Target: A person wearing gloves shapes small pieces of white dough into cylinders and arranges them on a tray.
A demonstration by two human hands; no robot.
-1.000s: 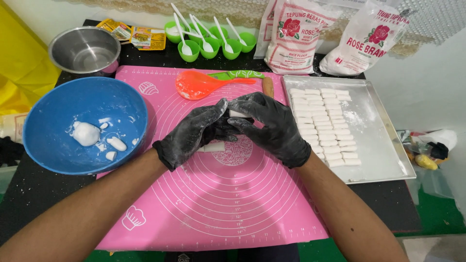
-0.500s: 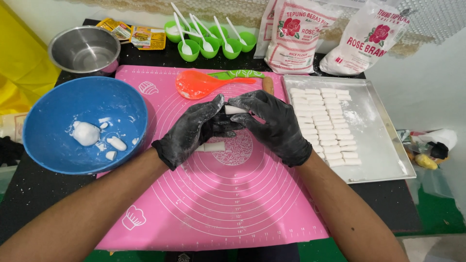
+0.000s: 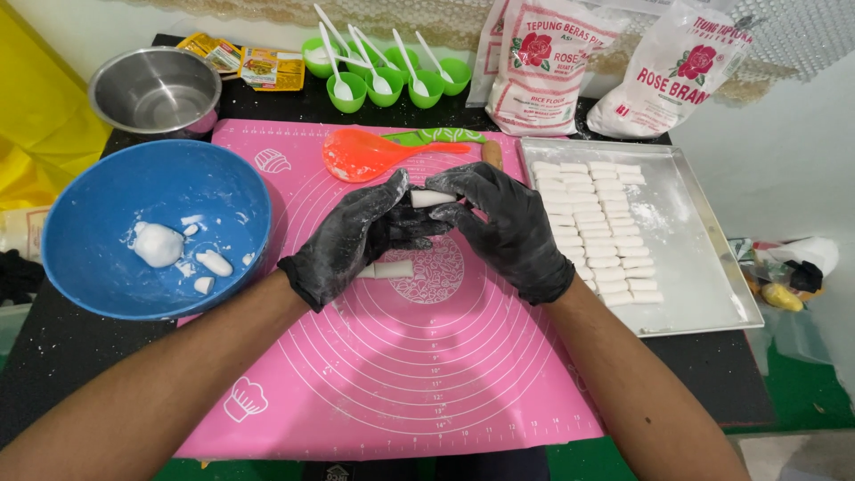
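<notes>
While both gloved hands meet above the pink mat [image 3: 392,374], the left hand [image 3: 352,240] and right hand [image 3: 508,227] each close their grip on a small white dough piece [image 3: 431,198]. Another dough log [image 3: 387,268] lies beneath. The blue bowl [image 3: 107,285] holds dough lumps; the metal tray [image 3: 704,267] holds rows of pieces on the black desk [image 3: 62,356].

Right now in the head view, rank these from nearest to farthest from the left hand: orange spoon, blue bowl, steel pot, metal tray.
From the left hand:
1. Orange spoon, just beyond it.
2. Blue bowl, to its left.
3. Metal tray, across to the right.
4. Steel pot, far back left.
</notes>
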